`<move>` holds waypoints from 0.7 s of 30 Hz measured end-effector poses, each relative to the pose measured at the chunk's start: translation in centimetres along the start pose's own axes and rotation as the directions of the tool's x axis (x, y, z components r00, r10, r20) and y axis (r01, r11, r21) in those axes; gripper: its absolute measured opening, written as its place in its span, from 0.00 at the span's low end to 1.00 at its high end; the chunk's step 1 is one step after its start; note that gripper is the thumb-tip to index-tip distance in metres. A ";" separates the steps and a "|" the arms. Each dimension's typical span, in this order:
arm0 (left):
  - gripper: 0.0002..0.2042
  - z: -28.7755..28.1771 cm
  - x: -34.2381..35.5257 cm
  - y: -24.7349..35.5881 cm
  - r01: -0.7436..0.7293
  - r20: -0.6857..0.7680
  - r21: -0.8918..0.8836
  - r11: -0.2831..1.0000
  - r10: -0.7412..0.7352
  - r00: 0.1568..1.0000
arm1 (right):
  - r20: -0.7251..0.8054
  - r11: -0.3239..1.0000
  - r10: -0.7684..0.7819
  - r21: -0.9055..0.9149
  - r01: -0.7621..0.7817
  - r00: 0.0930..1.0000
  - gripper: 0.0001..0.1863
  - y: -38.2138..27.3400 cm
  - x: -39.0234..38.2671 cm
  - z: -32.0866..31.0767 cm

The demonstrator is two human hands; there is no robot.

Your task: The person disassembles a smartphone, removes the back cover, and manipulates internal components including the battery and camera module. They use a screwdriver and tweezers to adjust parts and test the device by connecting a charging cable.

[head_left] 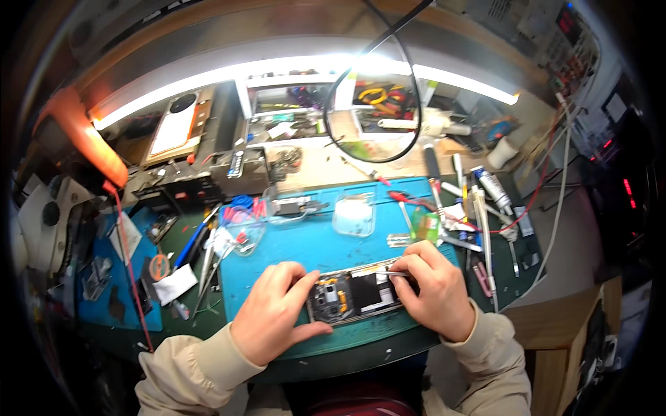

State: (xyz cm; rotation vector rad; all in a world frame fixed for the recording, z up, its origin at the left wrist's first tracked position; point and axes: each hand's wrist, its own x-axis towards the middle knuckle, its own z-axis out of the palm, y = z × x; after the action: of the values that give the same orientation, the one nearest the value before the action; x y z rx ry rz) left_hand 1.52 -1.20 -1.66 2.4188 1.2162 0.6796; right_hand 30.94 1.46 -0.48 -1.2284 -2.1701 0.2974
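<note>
An opened smartphone (352, 294) lies on the blue work mat (291, 239), its black inner parts and orange flex cables showing. My left hand (276, 312) holds the phone's left end, thumb on the near edge and fingers at the far edge. Over the phone's right half, my right hand (436, 288) pinches a thin silver metal tool (395, 273). The tool's tip points left and sits at the phone's upper edge; I cannot tell whether it touches. My fingers hide the rest of the tool and the phone's right end.
Clear plastic trays (354, 213) stand behind the phone. Pens, brushes and a white tube (491, 188) crowd the right side. Tools and a blue pen (195, 239) lie at the left. A black cable loop (373, 156) hangs above the bench. An orange lamp (94, 149) stands far left.
</note>
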 end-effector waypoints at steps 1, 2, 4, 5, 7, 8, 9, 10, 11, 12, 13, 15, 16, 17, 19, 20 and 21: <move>0.41 0.0 0.1 0.1 0.007 0.005 -0.006 1.000 -0.007 1.000 | -0.012 0.993 0.106 -0.053 -0.106 0.994 0.07 -0.1 -0.8 -0.2; 0.41 -0.1 0.1 0.2 0.020 0.020 -0.004 1.000 -0.020 1.000 | -0.047 0.983 0.104 -0.151 -0.110 0.994 0.07 0.3 -1.3 -0.2; 0.41 0.1 0.1 0.2 0.011 0.015 -0.005 1.000 -0.011 1.000 | -0.057 0.926 0.067 -0.367 -0.083 0.996 0.08 0.7 -1.7 -1.1; 0.40 0.1 0.1 0.1 0.013 0.013 -0.002 1.000 -0.013 1.000 | -0.047 0.922 0.085 -0.375 -0.096 0.995 0.08 0.9 -1.6 -1.6; 0.40 0.3 -0.1 0.1 0.017 -0.004 0.004 1.000 -0.017 1.000 | -0.023 0.915 0.114 -0.388 -0.114 0.993 0.10 1.5 -1.0 -2.6; 0.40 0.2 -0.2 0.1 0.014 -0.006 0.007 1.000 -0.014 1.000 | -0.083 0.888 0.200 -0.405 -0.216 0.976 0.12 1.8 -0.5 -3.2; 0.41 0.2 -0.2 -0.1 0.011 -0.010 -0.001 1.000 -0.011 1.000 | -0.140 0.882 0.220 -0.395 -0.258 0.966 0.13 2.9 0.6 -3.8; 0.41 0.4 -0.3 -0.2 0.011 -0.013 -0.010 1.000 -0.011 1.000 | -0.194 0.876 0.238 -0.381 -0.297 0.952 0.15 4.5 1.9 -4.2; 0.41 0.5 -0.2 -0.3 0.011 -0.013 -0.016 1.000 -0.011 1.000 | -0.170 0.869 0.229 -0.409 -0.280 0.959 0.15 6.3 3.2 -4.3; 0.41 0.5 -0.1 -0.3 -0.001 -0.016 -0.021 1.000 0.001 1.000 | -0.148 0.860 0.222 -0.436 -0.265 0.964 0.16 8.1 4.4 -4.1; 0.41 0.6 0.1 -0.4 -0.016 -0.021 -0.030 0.999 0.015 1.000 | -0.113 0.839 0.264 -0.463 -0.286 0.958 0.16 9.9 5.1 -3.7; 0.40 0.7 0.0 -0.7 -0.034 -0.026 -0.041 0.999 0.033 0.999 | -0.031 0.807 0.342 -0.503 -0.310 0.939 0.17 12.3 6.3 -2.5; 0.40 0.9 -0.2 -1.0 -0.036 -0.033 -0.046 0.998 0.035 0.999 | -0.042 0.821 0.338 -0.475 -0.316 0.940 0.18 12.0 6.6 -2.4; 0.41 0.9 -0.4 -1.3 -0.041 -0.040 -0.052 0.998 0.039 0.998 | -0.054 0.833 0.336 -0.448 -0.324 0.940 0.19 11.6 6.8 -2.7; 0.35 0.6 -0.4 -1.3 -0.038 -0.056 -0.108 0.993 0.032 0.998 | -0.131 0.863 0.144 -0.468 -0.189 0.981 0.25 11.5 6.2 -3.9; 0.33 0.7 -0.4 -1.4 -0.032 -0.058 -0.134 0.991 0.024 0.998 | -0.132 0.878 0.220 -0.404 -0.255 0.967 0.28 9.9 6.1 -4.7; 0.29 0.9 -0.5 -1.6 -0.023 -0.078 -0.130 0.991 0.013 0.997 | -0.183 0.872 0.247 -0.387 -0.301 0.951 0.29 8.6 6.4 -5.0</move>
State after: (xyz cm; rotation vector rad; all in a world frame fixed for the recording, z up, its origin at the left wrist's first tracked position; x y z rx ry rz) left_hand 0.75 -0.72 -3.38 2.3174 1.1427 0.8383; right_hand 37.57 10.91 1.92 -1.7475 -2.0022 -0.1355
